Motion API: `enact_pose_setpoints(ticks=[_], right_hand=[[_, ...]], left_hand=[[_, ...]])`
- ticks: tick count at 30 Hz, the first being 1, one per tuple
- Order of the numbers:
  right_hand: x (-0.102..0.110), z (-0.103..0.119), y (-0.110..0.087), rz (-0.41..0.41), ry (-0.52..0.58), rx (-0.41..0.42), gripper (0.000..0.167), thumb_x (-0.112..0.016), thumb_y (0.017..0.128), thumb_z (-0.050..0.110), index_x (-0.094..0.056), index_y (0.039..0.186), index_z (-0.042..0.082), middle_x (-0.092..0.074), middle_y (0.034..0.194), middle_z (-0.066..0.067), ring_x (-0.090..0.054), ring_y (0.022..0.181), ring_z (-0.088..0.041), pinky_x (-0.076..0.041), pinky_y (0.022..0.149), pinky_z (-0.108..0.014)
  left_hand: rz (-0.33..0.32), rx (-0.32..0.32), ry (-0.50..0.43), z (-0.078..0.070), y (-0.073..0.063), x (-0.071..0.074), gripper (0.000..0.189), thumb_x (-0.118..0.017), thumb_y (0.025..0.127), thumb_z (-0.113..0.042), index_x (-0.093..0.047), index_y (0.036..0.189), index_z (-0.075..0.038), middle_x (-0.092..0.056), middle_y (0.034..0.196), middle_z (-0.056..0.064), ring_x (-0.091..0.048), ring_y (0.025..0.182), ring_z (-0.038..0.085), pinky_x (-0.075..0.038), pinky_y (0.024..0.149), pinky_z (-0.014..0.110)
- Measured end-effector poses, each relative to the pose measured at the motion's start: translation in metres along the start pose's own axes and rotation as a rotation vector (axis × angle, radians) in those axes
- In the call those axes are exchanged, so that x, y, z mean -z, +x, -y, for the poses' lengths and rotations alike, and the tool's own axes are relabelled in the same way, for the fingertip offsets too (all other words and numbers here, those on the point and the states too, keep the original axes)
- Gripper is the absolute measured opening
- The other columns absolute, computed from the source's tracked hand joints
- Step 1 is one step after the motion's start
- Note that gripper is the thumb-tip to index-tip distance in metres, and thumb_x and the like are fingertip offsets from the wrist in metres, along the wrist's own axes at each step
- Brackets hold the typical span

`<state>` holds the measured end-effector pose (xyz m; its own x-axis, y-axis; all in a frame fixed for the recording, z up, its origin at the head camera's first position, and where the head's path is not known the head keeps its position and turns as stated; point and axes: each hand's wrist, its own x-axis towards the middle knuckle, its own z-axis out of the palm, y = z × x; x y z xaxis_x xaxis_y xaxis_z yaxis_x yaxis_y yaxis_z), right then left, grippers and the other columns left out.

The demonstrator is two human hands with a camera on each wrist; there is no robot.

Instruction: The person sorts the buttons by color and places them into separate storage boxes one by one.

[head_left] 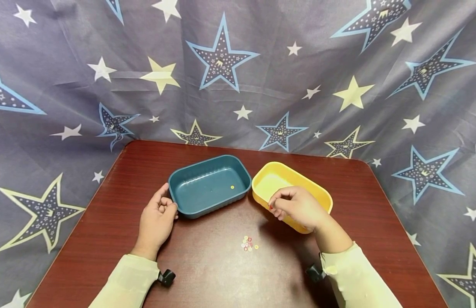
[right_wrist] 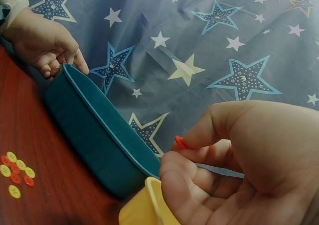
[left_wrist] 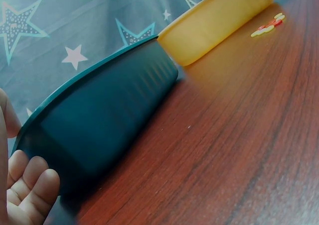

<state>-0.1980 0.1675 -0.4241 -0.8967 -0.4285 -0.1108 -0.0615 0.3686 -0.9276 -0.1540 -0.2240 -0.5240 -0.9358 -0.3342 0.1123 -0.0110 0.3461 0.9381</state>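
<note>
My right hand (head_left: pixel 297 207) pinches a small red button (right_wrist: pixel 180 142) between thumb and index finger, above the near side of the yellow container (head_left: pixel 272 169). At the left end of the teal container (head_left: pixel 201 194), my left hand (head_left: pixel 157 218) holds the near corner, index finger along the side and the other fingers bent outside the wall. A single yellow button (head_left: pixel 232 187) lies inside the teal container. Red and yellow buttons (right_wrist: pixel 16 169) lie in a small group on the table in front of the containers. My hand hides part of the yellow container's inside.
Both containers stand side by side, their near ends almost touching, on a reddish-brown wooden table (head_left: pixel 207 265). A grey curtain with stars (head_left: pixel 245 102) hangs behind the table and along its sides. Small black cameras (head_left: pixel 167 278) are strapped at both wrists.
</note>
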Motion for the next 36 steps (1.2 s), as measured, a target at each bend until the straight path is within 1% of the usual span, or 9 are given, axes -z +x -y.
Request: enact_pose_setpoints(ticks=[4,6,11,17,25,30,36], right_hand=[[0.004,0.000,0.003,-0.003,0.025,-0.016,0.017,-0.062,0.093,0.007,-0.072,0.095,-0.006,-0.068,0.089,-0.027,-0.066,0.071,-0.038,-0.061,0.067,-0.042],[0.007,0.000,0.005,-0.011,0.021,-0.022,0.017,-0.062,0.093,0.009,-0.072,0.095,-0.005,-0.068,0.089,-0.025,-0.067,0.072,-0.038,-0.061,0.068,-0.042],[0.011,-0.003,0.008,-0.028,0.022,-0.029,0.016,-0.062,0.093,0.009,-0.073,0.094,-0.004,-0.069,0.087,-0.021,-0.067,0.071,-0.035,-0.061,0.068,-0.042],[0.014,-0.005,0.013,-0.031,0.061,-0.043,0.015,-0.061,0.092,0.006,-0.072,0.093,-0.004,-0.069,0.087,-0.023,-0.066,0.069,-0.034,-0.061,0.068,-0.043],[0.022,-0.009,0.020,-0.004,0.064,-0.091,0.020,-0.060,0.094,0.008,-0.069,0.098,-0.009,-0.067,0.089,-0.023,-0.066,0.072,-0.031,-0.061,0.072,-0.043],[0.028,-0.010,0.026,0.001,0.063,-0.106,0.020,-0.062,0.092,0.007,-0.069,0.098,-0.011,-0.068,0.090,-0.024,-0.065,0.073,-0.029,-0.060,0.072,-0.044],[0.036,-0.008,0.032,0.014,0.096,-0.132,0.023,-0.061,0.092,0.006,-0.066,0.100,-0.015,-0.067,0.089,-0.024,-0.064,0.073,-0.028,-0.060,0.072,-0.046]], left_hand=[[-0.006,0.001,0.002,0.001,0.000,0.000,0.060,-0.061,0.093,-0.015,-0.047,0.150,-0.026,-0.061,0.085,0.005,-0.064,0.067,0.019,-0.052,0.056,0.026],[-0.007,0.003,0.003,0.001,-0.001,0.000,0.060,-0.061,0.093,-0.015,-0.048,0.150,-0.026,-0.061,0.085,0.004,-0.064,0.067,0.019,-0.052,0.056,0.026],[-0.005,0.000,0.000,0.000,0.000,0.000,0.060,-0.061,0.093,-0.015,-0.047,0.150,-0.025,-0.061,0.085,0.004,-0.064,0.068,0.019,-0.053,0.056,0.026],[-0.002,0.006,0.003,0.000,0.000,0.000,0.060,-0.060,0.093,-0.015,-0.047,0.150,-0.025,-0.061,0.086,0.005,-0.064,0.068,0.019,-0.053,0.057,0.026],[0.001,-0.005,-0.001,0.000,0.000,0.000,0.060,-0.061,0.093,-0.014,-0.047,0.150,-0.025,-0.061,0.085,0.006,-0.063,0.067,0.020,-0.053,0.056,0.026],[0.001,-0.002,-0.001,0.001,0.001,0.000,0.061,-0.061,0.093,-0.014,-0.046,0.151,-0.025,-0.061,0.085,0.005,-0.064,0.067,0.019,-0.053,0.056,0.026],[0.003,-0.004,-0.003,-0.001,0.001,0.000,0.061,-0.061,0.093,-0.014,-0.046,0.151,-0.025,-0.061,0.085,0.006,-0.063,0.067,0.020,-0.052,0.056,0.026]])
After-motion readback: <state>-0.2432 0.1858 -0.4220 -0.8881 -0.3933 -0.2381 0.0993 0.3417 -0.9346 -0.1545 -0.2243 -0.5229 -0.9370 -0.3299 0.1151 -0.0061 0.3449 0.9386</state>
